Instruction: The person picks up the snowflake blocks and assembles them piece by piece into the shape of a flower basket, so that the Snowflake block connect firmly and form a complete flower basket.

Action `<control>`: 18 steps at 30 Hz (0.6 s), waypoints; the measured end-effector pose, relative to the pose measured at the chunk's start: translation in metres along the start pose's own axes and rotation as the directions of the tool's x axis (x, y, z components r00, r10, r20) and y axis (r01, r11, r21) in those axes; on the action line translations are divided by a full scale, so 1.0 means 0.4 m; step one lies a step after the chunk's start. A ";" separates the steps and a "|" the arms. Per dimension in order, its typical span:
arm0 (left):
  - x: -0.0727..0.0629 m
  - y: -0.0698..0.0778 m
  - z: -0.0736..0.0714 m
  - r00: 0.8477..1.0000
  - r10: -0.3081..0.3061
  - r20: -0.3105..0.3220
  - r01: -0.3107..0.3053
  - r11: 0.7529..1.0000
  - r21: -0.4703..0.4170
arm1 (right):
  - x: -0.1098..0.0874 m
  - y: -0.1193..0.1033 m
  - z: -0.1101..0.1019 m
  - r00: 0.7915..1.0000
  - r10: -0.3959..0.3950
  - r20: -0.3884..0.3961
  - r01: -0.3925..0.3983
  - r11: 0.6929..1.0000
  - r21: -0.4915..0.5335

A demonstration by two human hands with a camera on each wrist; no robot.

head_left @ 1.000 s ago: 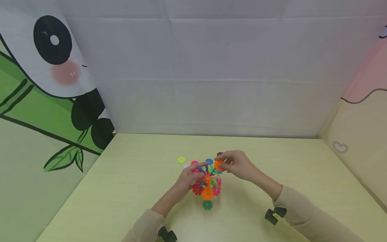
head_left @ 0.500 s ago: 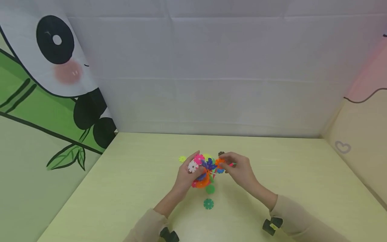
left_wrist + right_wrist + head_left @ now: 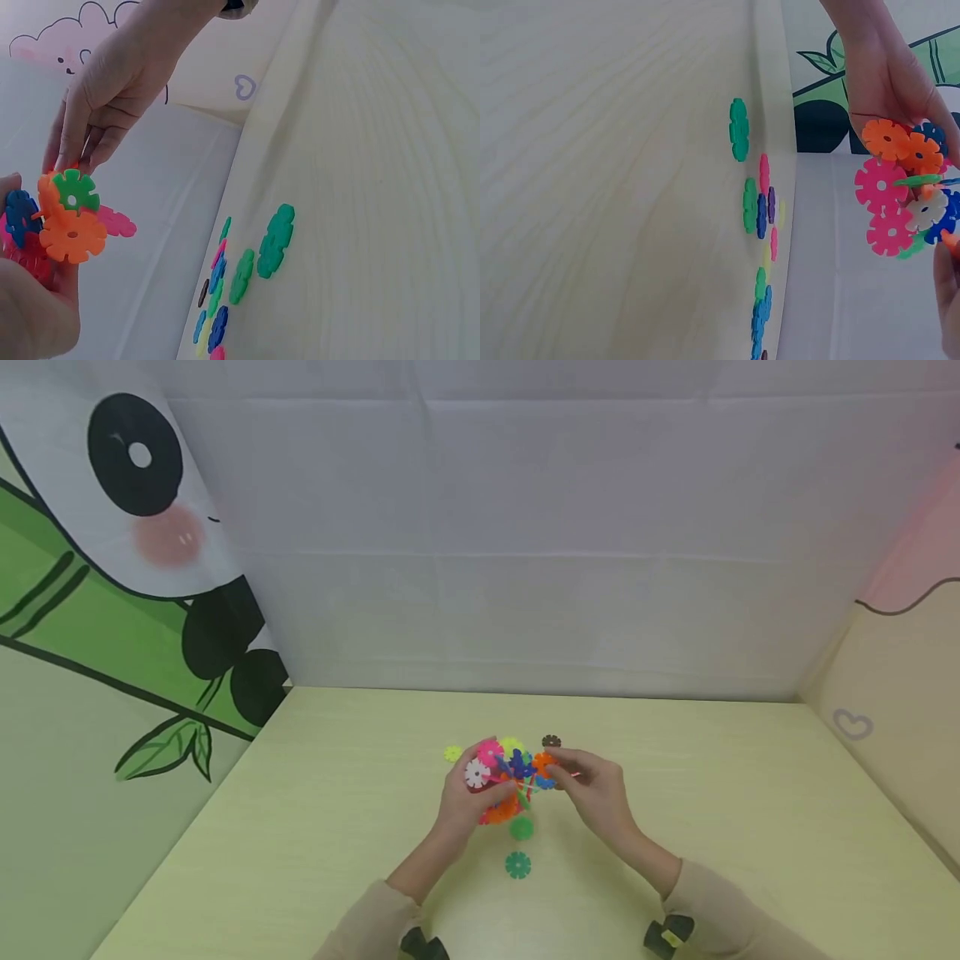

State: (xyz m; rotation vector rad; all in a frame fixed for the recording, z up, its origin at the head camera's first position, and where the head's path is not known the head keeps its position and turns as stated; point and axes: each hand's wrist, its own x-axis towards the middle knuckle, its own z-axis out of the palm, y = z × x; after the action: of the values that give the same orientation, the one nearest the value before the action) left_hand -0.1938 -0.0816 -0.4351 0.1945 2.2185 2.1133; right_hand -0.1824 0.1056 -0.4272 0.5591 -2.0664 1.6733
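Note:
A multicoloured cluster of interlocking notched plastic discs (image 3: 491,752) is held in my left hand (image 3: 459,797), thumb in front and fingers behind. The cluster is raised off the table, as both wrist views show. My right hand (image 3: 602,789) pinches an orange notched disc (image 3: 543,764) between thumb and fingers, at the cluster's right side. Whether its slot is joined to the cluster cannot be made out. In the right wrist view, pink discs (image 3: 881,184) and a white disc (image 3: 928,209) stick out of the cluster. Part of it is hidden by my left hand.
Loose notched discs lie on the pale table (image 3: 300,827). Nearest me is a teal disc (image 3: 517,865), with a green disc (image 3: 522,828) behind it. A yellow disc (image 3: 452,754) and a dark brown disc (image 3: 551,741) lie farther back. A white backdrop (image 3: 540,543) closes the far side.
My left hand has turned the cluster and raised it slightly, so white, pink and dark blue discs now face up. My right hand keeps its pinch on the orange disc, its wrist shifting slightly nearer.

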 end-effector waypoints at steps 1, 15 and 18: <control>-0.001 0.000 0.000 1.000 -0.001 0.003 0.001 1.000 -0.005 | -0.002 0.001 0.003 1.000 0.001 -0.012 0.000 1.000 0.008; -0.007 -0.010 0.006 0.999 -0.001 0.040 0.002 1.000 -0.027 | -0.022 0.009 0.019 0.999 0.031 -0.019 -0.030 0.999 0.030; -0.008 -0.012 0.002 0.998 0.006 0.058 -0.005 1.000 -0.015 | -0.020 0.007 0.017 0.999 0.052 -0.009 -0.052 0.999 0.013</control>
State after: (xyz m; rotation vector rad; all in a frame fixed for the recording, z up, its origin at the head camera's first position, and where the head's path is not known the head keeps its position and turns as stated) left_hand -0.1909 -0.0814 -0.4400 0.2583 2.1726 2.0982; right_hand -0.1779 0.0998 -0.4351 0.5046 -2.0815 1.7162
